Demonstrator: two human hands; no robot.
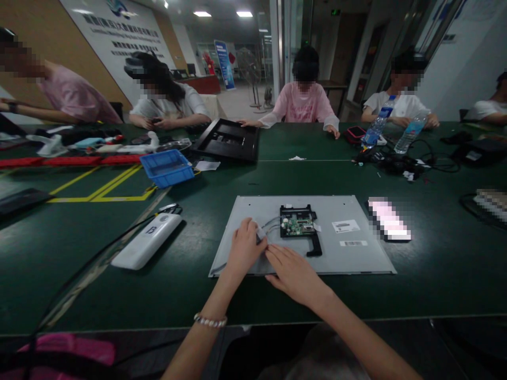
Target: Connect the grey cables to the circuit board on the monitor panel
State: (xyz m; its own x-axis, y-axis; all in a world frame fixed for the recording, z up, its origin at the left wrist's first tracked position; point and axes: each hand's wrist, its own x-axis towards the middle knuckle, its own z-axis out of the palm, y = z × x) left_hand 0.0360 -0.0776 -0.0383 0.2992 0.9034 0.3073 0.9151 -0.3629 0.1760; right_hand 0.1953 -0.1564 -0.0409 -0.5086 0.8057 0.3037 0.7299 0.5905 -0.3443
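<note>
A flat grey display panel (336, 258) lies back side up on the table in front of me. Near its middle sits a green circuit board (295, 225) in a black plastic frame (315, 245). Thin grey cables (271, 224) run left from the board toward a small grey piece (260, 234). My left hand (244, 250) is on the panel's left half, its fingers closed around this piece, which they partly cover. Close beside it, my right hand (293, 272) rests on the panel's front part, fingers stretched out and lying flat, the fingertips near my left hand.
Left of the panel lies a white power bank (148, 241) with a black cable; a phone (388, 219) is at the right. Farther back are a blue bin (168, 169), a black frame (227, 140) touched by a person's hand, and bottles (378, 124). Several people sit around the table.
</note>
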